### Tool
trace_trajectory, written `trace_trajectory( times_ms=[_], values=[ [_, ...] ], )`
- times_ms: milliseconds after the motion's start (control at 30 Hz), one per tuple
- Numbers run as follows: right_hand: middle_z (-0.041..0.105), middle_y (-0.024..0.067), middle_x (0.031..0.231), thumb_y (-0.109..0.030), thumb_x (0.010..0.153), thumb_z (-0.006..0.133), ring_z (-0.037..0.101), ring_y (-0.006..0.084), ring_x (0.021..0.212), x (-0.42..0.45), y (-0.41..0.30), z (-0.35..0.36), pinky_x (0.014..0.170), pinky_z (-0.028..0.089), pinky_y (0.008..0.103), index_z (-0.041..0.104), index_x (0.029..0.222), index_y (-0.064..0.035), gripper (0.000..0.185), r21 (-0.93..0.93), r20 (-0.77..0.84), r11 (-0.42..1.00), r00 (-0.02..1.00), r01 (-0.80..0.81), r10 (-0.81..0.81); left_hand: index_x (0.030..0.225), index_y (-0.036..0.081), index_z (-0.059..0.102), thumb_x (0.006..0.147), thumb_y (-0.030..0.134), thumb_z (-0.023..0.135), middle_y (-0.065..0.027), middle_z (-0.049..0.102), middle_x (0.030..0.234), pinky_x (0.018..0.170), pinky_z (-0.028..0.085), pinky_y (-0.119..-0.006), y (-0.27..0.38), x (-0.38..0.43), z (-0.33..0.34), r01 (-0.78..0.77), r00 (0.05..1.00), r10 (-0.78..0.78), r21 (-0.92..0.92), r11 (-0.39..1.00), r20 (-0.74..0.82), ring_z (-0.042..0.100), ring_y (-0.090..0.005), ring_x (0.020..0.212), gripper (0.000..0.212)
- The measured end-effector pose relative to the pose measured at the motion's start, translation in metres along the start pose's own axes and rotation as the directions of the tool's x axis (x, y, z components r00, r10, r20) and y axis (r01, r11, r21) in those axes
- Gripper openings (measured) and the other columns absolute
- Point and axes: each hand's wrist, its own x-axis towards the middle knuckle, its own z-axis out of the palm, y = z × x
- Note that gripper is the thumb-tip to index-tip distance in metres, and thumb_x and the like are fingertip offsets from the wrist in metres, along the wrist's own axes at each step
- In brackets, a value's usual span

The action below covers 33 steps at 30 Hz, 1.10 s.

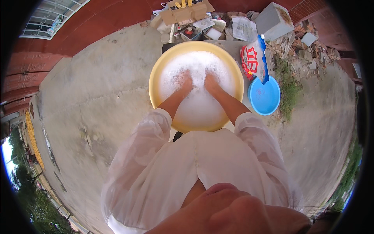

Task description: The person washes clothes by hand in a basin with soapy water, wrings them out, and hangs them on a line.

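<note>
A large yellow plastic basin (240, 84) stands in front of me, holding cloudy water under thick white suds (192, 58). My left hand (186, 80) dips into the foam left of the basin's middle. Level with it on the right, my right hand (210, 81) is also sunk in the suds. Foam hides the fingers of both, so whatever they may hold is out of sight. The wrists are bare below rolled white sleeves.
Right of the basin stands a light-blue plastic basin (264, 98), a printed detergent bag (253, 60) beside it. Behind lie a cardboard box (188, 14) with corn cobs (183, 3), jars, a pale block (274, 22) and broken bricks (304, 44). Weeds (287, 87) grow from the concrete.
</note>
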Motion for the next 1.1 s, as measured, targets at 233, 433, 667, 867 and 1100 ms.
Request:
trace_trajectory(
  times_ms=[233,433,667,867,1100],
  values=[
    [0.058,0.0234,0.114,-0.023,0.090,0.051,0.055,0.0331,0.106,0.003,-0.002,-0.008,0.093,0.041,0.0443,0.059,0.111,0.0009,0.033,0.113,-0.155,0.992,0.986,-0.049,0.066,0.135,-0.004,0.040,0.078,0.030,0.069,-0.0255,0.039,0.141,0.111,0.028,-0.040,0.044,0.016,-0.040,-0.356,0.908,0.106,0.616,0.702,0.405,0.035,-0.0343,0.133,0.072],
    [0.064,0.0185,0.092,-0.033,0.087,0.058,0.061,0.0269,0.085,-0.024,-0.030,-0.092,0.079,0.048,0.0381,0.065,0.098,0.0005,0.036,0.505,-0.233,0.863,0.965,0.017,0.117,0.111,-0.005,0.057,0.078,0.021,0.070,-0.0244,0.058,0.118,0.095,0.044,-0.039,0.044,-0.013,-0.118,-0.042,0.974,0.043,0.005,0.999,-0.221,0.057,-0.0346,0.110,0.044],
    [0.057,0.0152,0.067,-0.036,0.087,0.058,0.056,0.0235,0.064,-0.107,-0.012,-0.126,0.066,0.046,0.0366,0.062,0.086,0.0010,0.037,0.662,-0.391,0.747,0.876,0.054,0.282,0.109,-0.006,0.060,0.094,0.040,0.052,-0.0157,0.064,0.098,0.083,0.045,-0.034,0.137,-0.098,-0.207,-0.199,0.960,0.076,-0.466,0.862,-0.270,0.058,-0.0227,0.093,0.049],
    [0.059,0.0161,0.071,-0.031,0.084,0.060,0.058,0.0307,0.067,-0.164,-0.034,-0.166,0.070,0.047,0.0392,0.060,0.085,0.0000,0.031,0.523,-0.531,0.847,0.812,0.089,0.242,0.101,0.001,0.059,0.098,0.036,0.048,-0.0087,0.059,0.090,0.077,0.045,-0.031,0.185,-0.152,-0.251,-0.244,0.936,0.041,-0.561,0.791,-0.349,0.052,-0.0165,0.086,0.037],
    [0.053,0.0190,0.129,-0.031,0.087,0.058,0.056,0.0345,0.108,-0.137,-0.043,-0.134,0.090,0.044,0.0417,0.054,0.124,-0.0146,0.041,0.419,-0.578,0.869,0.815,0.263,0.032,0.132,0.005,0.043,0.089,0.015,0.057,-0.0168,0.057,0.117,0.089,0.045,-0.037,0.121,-0.130,-0.195,-0.551,0.835,0.507,-0.287,0.784,-0.215,0.055,-0.0268,0.103,0.046]
  ],
)
